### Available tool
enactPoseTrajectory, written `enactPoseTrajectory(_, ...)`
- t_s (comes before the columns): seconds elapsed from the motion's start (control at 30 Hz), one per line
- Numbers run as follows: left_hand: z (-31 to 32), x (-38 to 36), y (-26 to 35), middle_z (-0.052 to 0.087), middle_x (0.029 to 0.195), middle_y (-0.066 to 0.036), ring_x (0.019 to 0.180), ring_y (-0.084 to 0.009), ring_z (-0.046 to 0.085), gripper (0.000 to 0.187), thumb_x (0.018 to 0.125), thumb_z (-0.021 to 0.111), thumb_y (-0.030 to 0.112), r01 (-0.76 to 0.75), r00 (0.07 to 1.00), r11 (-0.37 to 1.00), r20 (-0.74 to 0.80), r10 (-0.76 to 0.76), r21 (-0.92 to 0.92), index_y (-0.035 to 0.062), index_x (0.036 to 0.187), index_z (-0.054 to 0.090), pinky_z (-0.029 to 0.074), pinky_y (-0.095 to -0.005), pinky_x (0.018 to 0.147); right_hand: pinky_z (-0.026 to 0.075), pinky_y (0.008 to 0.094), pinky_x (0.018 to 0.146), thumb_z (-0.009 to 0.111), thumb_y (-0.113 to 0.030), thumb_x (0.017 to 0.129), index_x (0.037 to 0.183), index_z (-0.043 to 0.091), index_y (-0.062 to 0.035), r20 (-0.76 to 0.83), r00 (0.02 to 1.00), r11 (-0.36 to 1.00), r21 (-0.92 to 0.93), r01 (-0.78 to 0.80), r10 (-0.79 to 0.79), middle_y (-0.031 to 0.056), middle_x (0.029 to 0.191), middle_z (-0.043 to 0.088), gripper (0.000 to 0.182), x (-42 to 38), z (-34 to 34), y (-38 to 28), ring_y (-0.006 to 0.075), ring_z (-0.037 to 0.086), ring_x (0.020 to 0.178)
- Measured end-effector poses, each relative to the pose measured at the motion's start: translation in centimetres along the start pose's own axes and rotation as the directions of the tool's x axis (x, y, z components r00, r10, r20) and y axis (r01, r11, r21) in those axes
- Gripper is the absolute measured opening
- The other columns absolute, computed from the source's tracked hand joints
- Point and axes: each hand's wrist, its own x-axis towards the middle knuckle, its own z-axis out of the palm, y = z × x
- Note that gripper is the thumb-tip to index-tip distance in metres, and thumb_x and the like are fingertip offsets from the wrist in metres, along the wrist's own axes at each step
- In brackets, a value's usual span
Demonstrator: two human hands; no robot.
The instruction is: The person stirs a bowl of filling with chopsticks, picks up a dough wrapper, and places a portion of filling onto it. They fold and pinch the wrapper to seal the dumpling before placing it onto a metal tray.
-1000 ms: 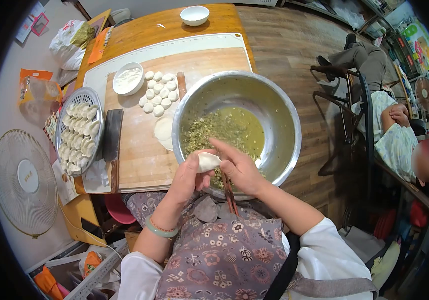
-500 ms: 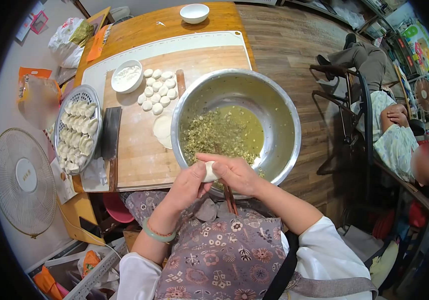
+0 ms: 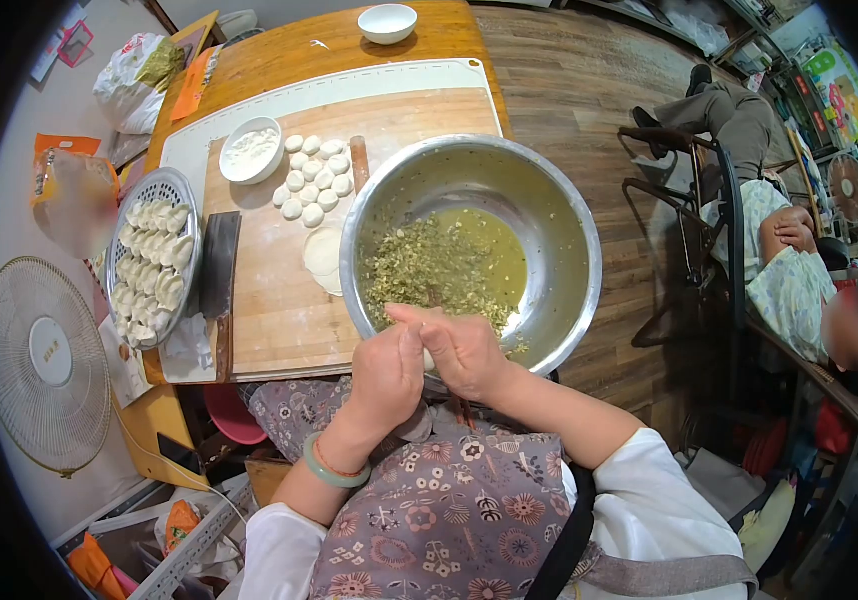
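Head view shows a dumpling (image 3: 427, 358) almost hidden between two hands pressed together at the near rim of a steel mixing bowl (image 3: 569, 250) — only a pale sliver of dough shows between the palms. Left hand (image 3: 387, 372) closes over it from the left, with a green bangle (image 3: 334, 470) on the wrist; right hand (image 3: 469, 350) closes from the right, thumb and forefinger meeting the left hand's at the top, pinching the dough edge. Brown chopsticks (image 3: 461, 410) stick out below the right hand, so that hand appears to hold them too. Inside the bowl lies chopped green filling (image 3: 429, 265) with yellowish liquid. Left of the bowl, a wooden board (image 3: 269, 300) carries a flat round wrapper (image 3: 324, 250), a cluster of small dough pieces (image 3: 314, 180) and a white bowl of flour (image 3: 252, 152). Further left, a round perforated tray (image 3: 119, 245) holds rows of finished dumplings (image 3: 154, 265), with a cleaver (image 3: 219, 270) between tray and board. Off to the right, another person (image 3: 789, 260) lies in a chair, well apart.
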Motion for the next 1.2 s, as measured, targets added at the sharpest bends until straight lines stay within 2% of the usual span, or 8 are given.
enactPoseTrajectory(0.37, 0.6, 0.0, -0.9, 0.051, 0.058, -0.019, 0.054, -0.0374, 0.051, 0.033, 0.093, 0.037, 0.015, 0.007, 1.000, 0.995, -0.010, -0.007, 0.099, -0.0010, 0.068, 0.052, 0.038, -0.0425, 0.049, 0.051, 0.0336, 0.064, 0.034, -0.019, 0.096, 0.101, 0.060, 0.0013, -0.102, 0.991, 0.984, -0.166, 0.069, -0.086, 0.0181, 0.090, 0.065, 0.034, -0.2, 0.6, 1.3, 0.0291, 0.065, 0.072)
enactPoseTrajectory(0.43, 0.5, 0.2, -1.3, 0.052, 0.059, -0.018, 0.054, -0.0344, 0.053, 0.035, 0.094, 0.037, 0.017, 0.005, 1.000, 0.994, 0.004, -0.005, 0.106, -0.0013, 0.069, 0.053, 0.039, -0.0411, 0.049, 0.050, 0.0313, 0.069, 0.037, -0.029, 0.095, 0.117, 0.051, 0.0006, 0.041, 0.994, 0.993, -0.065, -0.098, 0.100, 0.0189, 0.106, 0.060, 0.039, -0.1, 0.2, 1.6, 0.0254, 0.064, 0.086)
enactPoseTrajectory(0.5, -0.2, 0.7, -1.5, 0.056, 0.064, -0.012, 0.060, -0.0239, 0.057, 0.040, 0.095, 0.038, 0.032, 0.372, 0.926, 0.895, 0.171, -0.338, -0.246, -0.0030, 0.087, 0.057, 0.041, -0.0363, 0.053, 0.049, 0.0324, 0.074, 0.042, -0.034, 0.093, 0.127, 0.039, -0.0015, 0.070, 0.986, 0.987, 0.054, -0.153, 0.150, 0.0195, 0.106, 0.060, 0.048, 0.3, -0.2, 1.2, 0.0268, 0.063, 0.086)
enactPoseTrajectory(0.6, -2.8, 1.7, -0.3, 0.059, 0.075, -0.008, 0.068, -0.0171, 0.057, 0.064, 0.088, 0.043, 0.055, 0.428, 0.901, 0.712, 0.322, -0.290, -0.557, -0.0034, 0.114, 0.049, 0.044, -0.0304, 0.059, 0.045, 0.0331, 0.084, 0.051, -0.042, 0.088, 0.140, 0.015, -0.0055, 0.199, 0.951, 0.882, 0.365, -0.298, 0.238, 0.0188, 0.111, 0.057, 0.073, 0.6, -1.2, -0.7, 0.0254, 0.059, 0.094)
enactPoseTrajectory(0.7, -2.3, 1.6, -0.3, 0.058, 0.091, -0.013, 0.075, -0.0222, 0.055, 0.093, 0.074, 0.049, 0.071, 0.074, 0.984, 0.922, 0.176, -0.006, -0.380, -0.0032, 0.128, 0.036, 0.045, -0.0331, 0.071, 0.041, 0.0316, 0.089, 0.059, -0.032, 0.086, 0.143, 0.005, -0.0080, 0.250, 0.932, 0.722, 0.589, -0.362, 0.263, 0.0133, 0.117, 0.050, 0.083, 0.4, -0.6, -0.9, 0.0177, 0.052, 0.102)
enactPoseTrajectory(0.83, -3.4, 1.8, 0.9, 0.048, 0.114, -0.018, 0.101, -0.0323, 0.046, 0.104, 0.060, 0.069, 0.062, -0.225, 0.959, 0.923, 0.238, 0.154, 0.312, -0.0016, 0.133, 0.031, 0.036, -0.0414, 0.089, 0.044, 0.0263, 0.083, 0.054, -0.005, 0.086, 0.141, 0.016, -0.0067, 0.307, 0.877, 0.671, 0.565, -0.480, 0.369, 0.0087, 0.109, 0.054, 0.067, 0.3, -0.3, -0.8, 0.0128, 0.054, 0.095)
enactPoseTrajectory(1.07, -4.4, 0.9, 1.3, 0.057, 0.094, -0.011, 0.081, -0.0262, 0.055, 0.036, 0.074, 0.066, 0.016, -0.189, 0.982, 0.951, 0.062, 0.179, 0.243, 0.0051, 0.109, 0.060, 0.046, -0.0338, 0.071, 0.046, 0.0256, 0.081, 0.049, 0.003, 0.085, 0.134, 0.033, -0.0059, 0.155, 0.935, 0.718, 0.604, -0.346, 0.320, 0.0059, 0.107, 0.055, 0.053, 0.1, 0.9, 0.4, 0.0108, 0.054, 0.095)
enactPoseTrajectory(1.2, -4.2, 0.3, 1.2, 0.059, 0.086, -0.008, 0.072, -0.0228, 0.057, 0.034, 0.068, 0.059, 0.002, -0.317, 0.947, 0.880, 0.072, 0.312, 0.355, 0.0072, 0.101, 0.064, 0.047, -0.0312, 0.060, 0.046, 0.0253, 0.081, 0.049, 0.004, 0.083, 0.132, 0.037, -0.0054, 0.126, 0.936, 0.830, 0.433, -0.350, 0.329, 0.0083, 0.109, 0.056, 0.052, 0.4, 1.2, -0.2, 0.0113, 0.055, 0.094)
